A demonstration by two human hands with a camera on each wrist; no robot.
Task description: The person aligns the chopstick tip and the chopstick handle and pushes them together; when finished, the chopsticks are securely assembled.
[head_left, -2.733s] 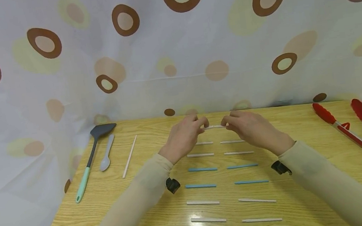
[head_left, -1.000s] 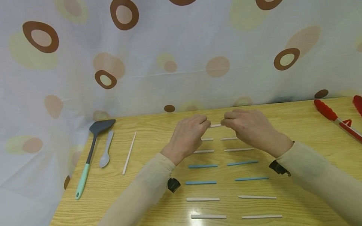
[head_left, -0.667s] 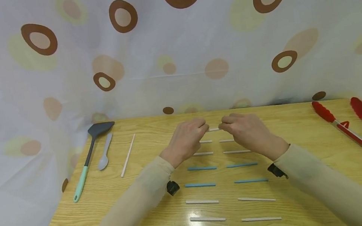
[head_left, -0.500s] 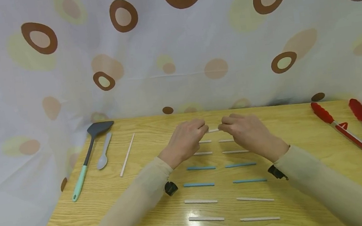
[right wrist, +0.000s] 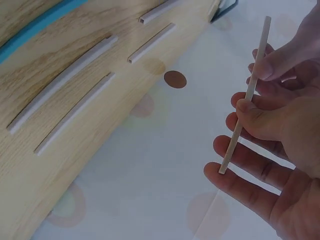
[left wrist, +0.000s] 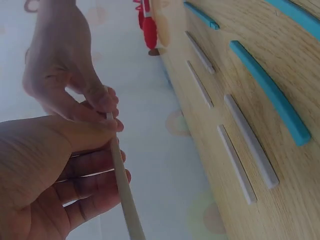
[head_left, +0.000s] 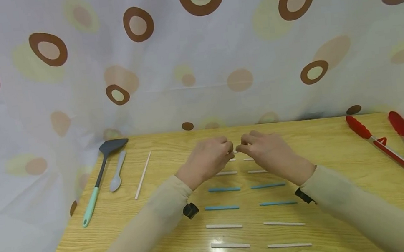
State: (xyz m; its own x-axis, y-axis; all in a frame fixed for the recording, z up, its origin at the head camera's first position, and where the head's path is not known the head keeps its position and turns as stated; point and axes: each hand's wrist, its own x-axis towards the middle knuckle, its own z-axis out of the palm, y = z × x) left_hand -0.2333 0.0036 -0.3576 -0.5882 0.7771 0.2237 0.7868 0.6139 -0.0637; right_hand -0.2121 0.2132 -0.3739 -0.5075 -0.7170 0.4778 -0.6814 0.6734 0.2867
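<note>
Over the far part of the table, my left hand (head_left: 206, 159) and right hand (head_left: 271, 155) meet nearly fingertip to fingertip. Between thumb and fingers, each pinches a thin pale stick (right wrist: 231, 150). In the wrist views it runs straight through both hands, raised off the table; whether it is one piece or two set end to end I cannot tell. Below the hands lie two columns of short sticks: white sticks (head_left: 226, 174) at the far side, blue sticks (head_left: 268, 185) in the middle and more white sticks (head_left: 230, 245) nearest me. My hands partly cover the farthest ones.
On the left of the wooden table (head_left: 186, 245) lie a turner with a mint handle (head_left: 91, 206), a grey spoon (head_left: 115, 182) and a longer white stick (head_left: 143, 175). Red-tipped tongs (head_left: 396, 156) rest spread at the right. A patterned curtain (head_left: 178, 53) hangs behind.
Earliest, my fingertips were at two white sticks in the farthest row. Now those places show no sticks, and both hands have come closer together and slightly toward me, pinching a pale stick.
</note>
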